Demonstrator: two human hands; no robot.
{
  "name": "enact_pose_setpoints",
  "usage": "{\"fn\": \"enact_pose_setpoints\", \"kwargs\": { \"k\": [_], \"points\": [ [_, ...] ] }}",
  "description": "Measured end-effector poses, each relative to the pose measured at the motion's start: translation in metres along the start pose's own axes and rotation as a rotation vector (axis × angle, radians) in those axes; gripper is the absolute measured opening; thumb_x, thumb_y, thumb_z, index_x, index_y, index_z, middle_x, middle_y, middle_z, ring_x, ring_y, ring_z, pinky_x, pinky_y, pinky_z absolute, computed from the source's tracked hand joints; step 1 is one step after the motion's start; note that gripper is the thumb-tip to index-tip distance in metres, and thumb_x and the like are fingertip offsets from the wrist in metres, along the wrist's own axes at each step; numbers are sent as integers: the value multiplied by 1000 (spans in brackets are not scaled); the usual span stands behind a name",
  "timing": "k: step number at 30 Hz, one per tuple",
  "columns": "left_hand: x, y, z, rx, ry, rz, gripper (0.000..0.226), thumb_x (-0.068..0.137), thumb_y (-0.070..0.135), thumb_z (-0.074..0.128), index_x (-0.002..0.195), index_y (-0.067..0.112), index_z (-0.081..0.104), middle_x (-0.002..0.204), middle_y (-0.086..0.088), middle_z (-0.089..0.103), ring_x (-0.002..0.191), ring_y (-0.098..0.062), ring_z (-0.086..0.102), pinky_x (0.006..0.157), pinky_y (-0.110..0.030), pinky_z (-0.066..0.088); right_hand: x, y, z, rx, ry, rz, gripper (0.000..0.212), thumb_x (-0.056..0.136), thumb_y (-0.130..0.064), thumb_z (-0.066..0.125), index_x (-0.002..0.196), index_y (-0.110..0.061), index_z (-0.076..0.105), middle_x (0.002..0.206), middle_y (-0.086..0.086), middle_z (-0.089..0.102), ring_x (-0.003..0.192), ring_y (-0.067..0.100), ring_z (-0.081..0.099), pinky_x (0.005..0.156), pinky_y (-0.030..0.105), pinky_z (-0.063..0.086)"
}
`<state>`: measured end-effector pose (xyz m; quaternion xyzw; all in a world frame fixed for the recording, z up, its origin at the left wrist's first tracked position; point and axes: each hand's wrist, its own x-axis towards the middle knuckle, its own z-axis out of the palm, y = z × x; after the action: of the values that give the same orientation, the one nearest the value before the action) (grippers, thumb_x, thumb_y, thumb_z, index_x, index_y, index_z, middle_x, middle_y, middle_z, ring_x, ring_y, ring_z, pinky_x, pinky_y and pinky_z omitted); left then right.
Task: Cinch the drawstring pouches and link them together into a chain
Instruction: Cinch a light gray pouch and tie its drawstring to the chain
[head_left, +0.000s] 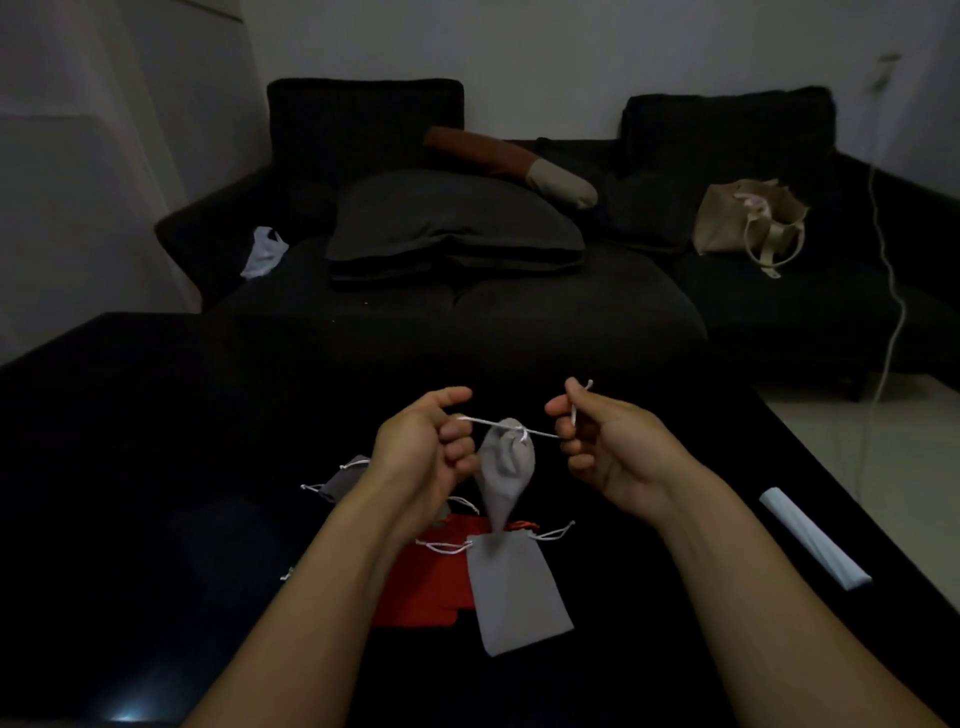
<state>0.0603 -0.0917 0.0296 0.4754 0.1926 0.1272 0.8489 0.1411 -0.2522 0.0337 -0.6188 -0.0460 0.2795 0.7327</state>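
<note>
Two hands hold one grey pouch (505, 467) above the tabletop (156, 467): left hand (434, 441) and right hand (597, 441) each pinch an end of its white drawstring (488, 423), pulled taut, mouth cinched. Below lie a flat grey pouch (514, 592), red pouch (421, 587) and another grey pouch (340, 480); no readable writing. White roll (813, 535) near the right edge, dark surface open on the left.
</note>
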Motion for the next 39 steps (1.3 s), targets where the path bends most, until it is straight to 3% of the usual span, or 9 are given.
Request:
{"fn": "enact_pose_setpoints", "kwargs": {
  "k": [5, 11, 16, 21, 24, 27, 33, 37, 39],
  "points": [
    [6, 12, -10, -435, 76, 80, 38, 91, -10, 22, 102, 11, 52, 55, 0, 33, 45, -8, 29, 42, -18, 32, 1, -5, 2, 25, -67, -67, 30, 100, -29, 53, 84, -6, 65, 58, -1, 45, 48, 7, 38, 41, 17, 29],
    [1, 12, -5, -244, 22, 108, 36, 92, -10, 26, 101, 12, 53, 58, 0, 36, 49, -9, 33, 49, -22, 33, 3, 5, 7, -94, -30, -177, 32, 101, -27, 52, 86, -2, 66, 54, -1, 41, 47, 9, 39, 42, 20, 31],
    [2, 14, -9, -434, 24, 112, 33, 94, -9, 28, 98, 11, 54, 59, -1, 39, 48, -8, 37, 50, -20, 39, 4, -3, 9, -101, 7, -277, 33, 100, -26, 55, 86, 1, 69, 53, 1, 43, 46, 11, 42, 42, 23, 35],
    [0, 13, -6, -258, -27, 147, 31, 97, -6, 32, 104, 11, 56, 63, -1, 45, 53, -9, 45, 58, -23, 44, -4, 10, 10, -715, -50, -330, 40, 84, -39, 75, 76, 1, 73, 57, 15, 58, 47, 16, 54, 47, 25, 46],
    [-2, 12, -7, -169, -34, 156, 30, 96, -6, 34, 107, 9, 58, 64, -2, 48, 57, -10, 47, 61, -25, 45, -3, 11, 7, -881, -70, -372, 39, 82, -39, 77, 69, -3, 71, 63, 17, 65, 50, 12, 54, 52, 26, 44],
    [-3, 11, -10, 71, -28, 118, 30, 93, -5, 39, 108, 9, 61, 65, -3, 51, 59, -13, 53, 61, -29, 50, -4, 8, 10, -823, -164, -375, 34, 89, -31, 71, 71, -2, 70, 64, 18, 64, 55, 12, 55, 57, 26, 45],
    [-7, 3, -4, 523, -12, 67, 26, 92, 13, 39, 91, 9, 65, 67, -8, 59, 63, -24, 59, 60, -31, 48, -5, 4, 16, -514, -253, -324, 26, 95, -14, 61, 72, -4, 64, 53, -3, 52, 48, 2, 44, 47, 12, 34],
    [-5, -6, -11, 844, -59, 252, 13, 82, 32, 61, 87, 24, 70, 86, -4, 70, 85, -23, 68, 75, -41, 54, -4, 4, 13, -564, -257, -316, 27, 96, -24, 60, 72, -13, 66, 70, 0, 61, 65, 5, 55, 60, 19, 42],
    [-2, -8, -12, 964, -55, 366, 13, 90, 26, 61, 97, 27, 71, 101, 1, 67, 95, -10, 63, 85, -30, 53, -4, 4, 11, -566, -252, -310, 28, 97, -24, 58, 73, -14, 67, 73, -5, 66, 70, 2, 58, 66, 20, 45]
  ]
}}
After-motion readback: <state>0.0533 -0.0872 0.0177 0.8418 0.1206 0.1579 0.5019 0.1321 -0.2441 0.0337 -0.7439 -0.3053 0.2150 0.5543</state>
